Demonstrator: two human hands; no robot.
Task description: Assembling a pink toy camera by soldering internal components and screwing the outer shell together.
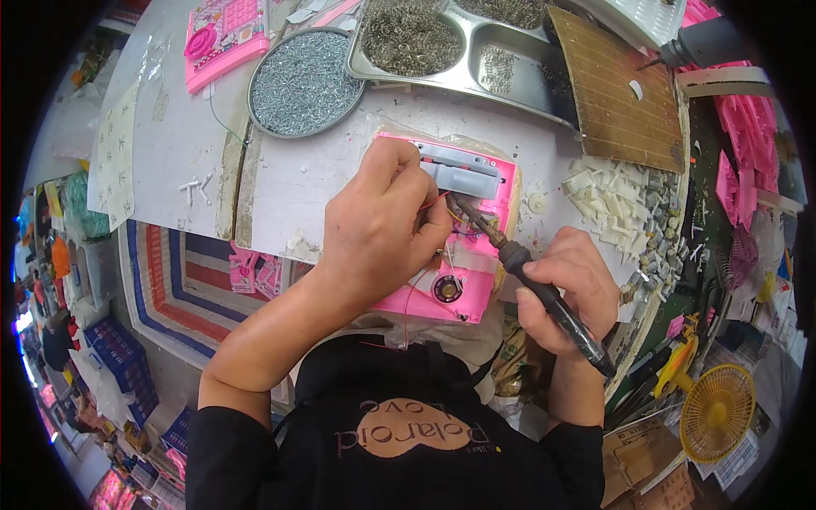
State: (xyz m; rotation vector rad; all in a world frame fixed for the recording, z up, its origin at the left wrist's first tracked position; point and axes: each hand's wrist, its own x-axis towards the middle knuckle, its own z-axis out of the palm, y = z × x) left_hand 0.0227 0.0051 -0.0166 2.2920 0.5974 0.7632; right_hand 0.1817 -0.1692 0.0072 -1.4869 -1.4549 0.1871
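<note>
A pink plastic housing (478,270) lies on the bench in front of me, its inside facing up. It holds a grey plastic part (463,181), thin coloured wires and a round black speaker (447,289). My left hand (374,217) rests over its left side, fingers pinched on a thin red wire (435,201). In my right hand (578,285) is a soldering iron (551,299), held like a pen. Its tip reaches into the housing close to my left fingertips. The exact contact point is too small to make out.
Beyond the housing stand a round tray of screws (306,82) and a steel tray with springs (466,78). A brown board (625,102) leans at the right, beside an electric screwdriver (710,42). White and grey small parts (608,204) are heaped right. A yellow fan (716,414) stands lower right.
</note>
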